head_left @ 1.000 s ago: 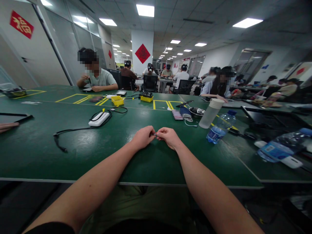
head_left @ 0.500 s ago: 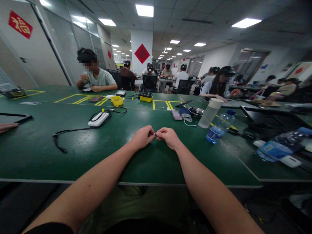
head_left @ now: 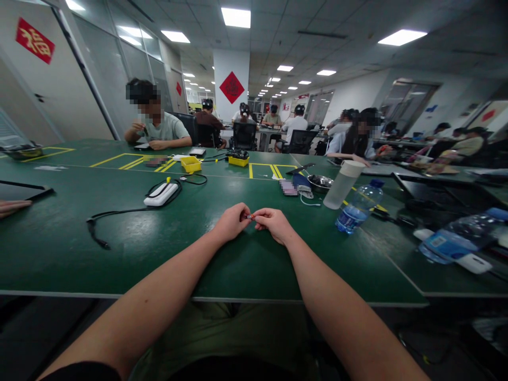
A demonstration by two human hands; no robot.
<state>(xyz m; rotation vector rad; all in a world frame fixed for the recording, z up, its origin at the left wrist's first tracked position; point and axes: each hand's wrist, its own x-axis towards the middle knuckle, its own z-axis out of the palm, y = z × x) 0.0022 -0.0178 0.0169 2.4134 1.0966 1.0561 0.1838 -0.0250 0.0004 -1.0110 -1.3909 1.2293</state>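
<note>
My left hand (head_left: 234, 221) and my right hand (head_left: 273, 223) meet above the green table (head_left: 254, 264), fingertips almost touching. Between them is a tiny object (head_left: 251, 216) with an orange-red part and a paler, greyish part; its kind is too small to make out. Thumb and forefinger of each hand pinch one side of it, and the fingers hide most of it. Both forearms reach in over the table's front edge.
Left of my hands lies a white power bank (head_left: 161, 194) with a black cable (head_left: 123, 212). To the right stand a frosted bottle (head_left: 342, 185) and a clear water bottle (head_left: 359, 206). Beyond are a metal bowl (head_left: 320, 183), yellow trays (head_left: 191, 164) and a seated person (head_left: 159, 124).
More orange-red shows at the small object between my fingertips than before. My hands have stayed almost in the same place.
</note>
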